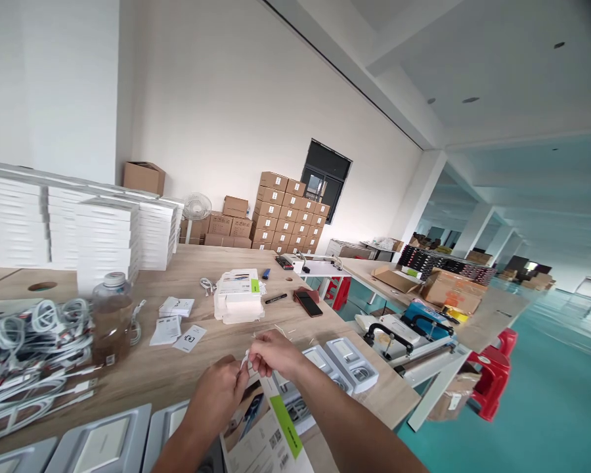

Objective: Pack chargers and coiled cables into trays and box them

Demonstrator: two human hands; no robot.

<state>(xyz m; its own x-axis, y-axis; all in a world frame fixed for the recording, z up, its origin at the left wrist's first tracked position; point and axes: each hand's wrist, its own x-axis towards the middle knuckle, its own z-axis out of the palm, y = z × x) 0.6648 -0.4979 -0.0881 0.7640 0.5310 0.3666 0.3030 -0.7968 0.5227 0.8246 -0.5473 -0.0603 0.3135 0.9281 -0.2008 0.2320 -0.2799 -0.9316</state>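
My left hand (220, 389) and my right hand (274, 355) meet above the table's front part. Both are closed in a pinch at the upper end of a printed box (261, 439), white with a bright green stripe, a photo and codes. A small white bit that looks like its end flap shows between the fingertips; the fingers hide most of it. Grey trays (352, 365) with white devices and coiled cables lie behind and right of my right forearm. Another grey tray (101, 441) with a white device is at the lower left.
White cables (34, 348) are heaped at left beside a bottle of brown liquid (112, 322). Stacked white boxes (108, 240) stand behind. Flat printed boxes (239, 295), leaflets (177, 320), a black marker (276, 298) and a phone (308, 303) lie farther back.
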